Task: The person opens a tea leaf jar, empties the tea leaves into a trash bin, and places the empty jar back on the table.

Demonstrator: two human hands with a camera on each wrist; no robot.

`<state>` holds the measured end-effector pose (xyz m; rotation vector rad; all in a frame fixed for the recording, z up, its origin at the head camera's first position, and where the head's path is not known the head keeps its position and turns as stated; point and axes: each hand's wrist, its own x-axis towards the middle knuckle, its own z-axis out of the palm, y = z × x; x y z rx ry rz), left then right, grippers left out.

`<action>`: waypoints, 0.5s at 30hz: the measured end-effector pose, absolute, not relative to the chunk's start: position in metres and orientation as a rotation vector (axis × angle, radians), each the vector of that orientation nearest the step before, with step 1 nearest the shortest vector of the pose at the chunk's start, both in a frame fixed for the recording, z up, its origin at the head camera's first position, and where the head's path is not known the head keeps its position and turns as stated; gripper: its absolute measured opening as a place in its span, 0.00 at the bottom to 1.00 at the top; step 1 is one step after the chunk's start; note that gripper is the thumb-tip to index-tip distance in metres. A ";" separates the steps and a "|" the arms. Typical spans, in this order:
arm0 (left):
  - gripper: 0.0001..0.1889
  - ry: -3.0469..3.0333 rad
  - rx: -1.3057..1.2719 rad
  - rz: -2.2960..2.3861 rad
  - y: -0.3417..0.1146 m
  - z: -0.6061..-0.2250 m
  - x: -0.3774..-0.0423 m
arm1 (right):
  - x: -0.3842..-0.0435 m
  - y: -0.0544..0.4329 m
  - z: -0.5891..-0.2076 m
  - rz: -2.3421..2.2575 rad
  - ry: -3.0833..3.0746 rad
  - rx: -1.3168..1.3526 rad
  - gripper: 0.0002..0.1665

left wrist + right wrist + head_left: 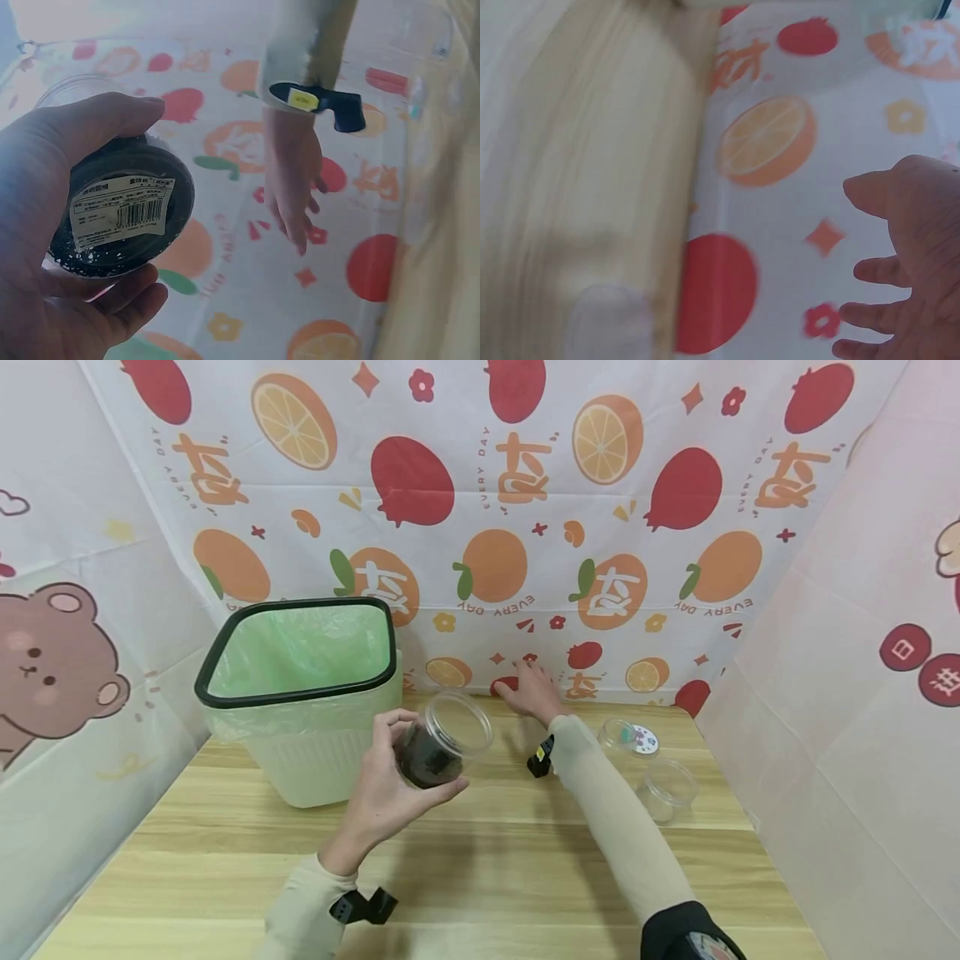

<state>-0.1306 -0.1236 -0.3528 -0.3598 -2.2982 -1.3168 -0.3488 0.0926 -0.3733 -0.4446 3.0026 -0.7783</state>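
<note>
My left hand [384, 802] grips a clear jar [431, 758] with dark contents in its lower part. The jar leans to the right above the table, beside the bin. In the left wrist view its base faces the camera, carrying a white barcode label [124, 211]. My right hand [534, 692] reaches toward the back edge of the table, close to the printed cloth. Its fingers are spread and hold nothing, as the right wrist view also shows, with the thumb [870, 193] apart from them.
A pale green bin [315, 768] with a black rim and a bag liner stands at the left. To the right of my right forearm are two clear jars, a smaller one [615, 735] and a larger one [667, 793], plus a printed round disc [645, 740]. Printed cloth [495, 568] hangs behind.
</note>
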 end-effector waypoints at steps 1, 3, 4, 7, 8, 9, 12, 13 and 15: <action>0.50 -2.289 -0.373 -1.309 -0.124 -0.348 -0.129 | -0.348 0.090 -0.369 -0.797 3.004 -0.468 0.41; 0.50 -2.281 -0.391 -1.306 -0.127 -0.339 -0.125 | -0.345 0.085 -0.360 -0.815 3.016 -0.515 0.41; 0.50 -2.276 -0.403 -1.300 -0.128 -0.335 -0.124 | -0.343 0.082 -0.356 -0.820 3.021 -0.537 0.41; 0.51 -2.255 -0.427 -1.257 -0.135 -0.322 -0.122 | -0.339 0.072 -0.344 -0.822 3.048 -0.607 0.42; 0.52 -2.247 -0.432 -1.246 -0.138 -0.317 -0.122 | -0.337 0.069 -0.339 -0.824 3.052 -0.629 0.42; 0.52 -2.238 -0.436 -1.228 -0.141 -0.313 -0.122 | -0.335 0.065 -0.335 -0.829 3.060 -0.653 0.43; 0.52 -2.203 -0.441 -1.198 -0.151 -0.302 -0.124 | -0.328 0.055 -0.322 -0.848 3.063 -0.719 0.43; 0.52 -2.193 -0.444 -1.195 -0.154 -0.298 -0.125 | -0.324 0.052 -0.319 -0.864 3.056 -0.739 0.43; 0.53 -2.180 -0.438 -1.184 -0.162 -0.293 -0.126 | -0.318 0.047 -0.312 -0.886 3.048 -0.786 0.43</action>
